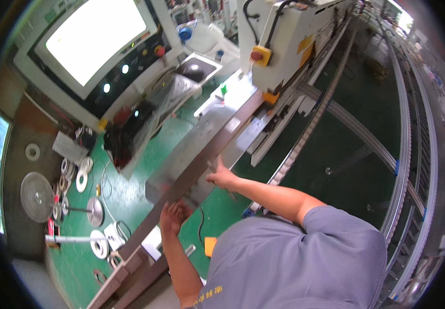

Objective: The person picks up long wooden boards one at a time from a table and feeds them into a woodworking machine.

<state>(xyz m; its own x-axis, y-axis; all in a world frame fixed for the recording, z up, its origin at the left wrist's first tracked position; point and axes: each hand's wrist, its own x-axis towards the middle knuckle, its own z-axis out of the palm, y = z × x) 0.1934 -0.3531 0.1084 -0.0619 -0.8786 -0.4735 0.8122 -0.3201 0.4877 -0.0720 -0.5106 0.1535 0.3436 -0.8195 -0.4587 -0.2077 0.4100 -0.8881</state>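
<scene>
A long, narrow brown board (153, 219) runs slantwise from the lower left up to the machine. My left hand (172, 219) lies at its edge, fingers bent over the top; what is under the fingertips is partly hidden. Farther along, my right hand (222, 177) is closed around a thin grey bar-like piece (212, 167), one end of which sticks out past the fingers. The piece's exact kind is not clear. Under this hand is the metal work surface beside the board.
A machine with a white housing (276, 67) and a red stop button (256, 55) stands ahead. A bright screen (96, 38) is at upper left. Tape-like rolls (82, 180) lie on the green floor, left. A roller conveyor (305, 134) curves along the right.
</scene>
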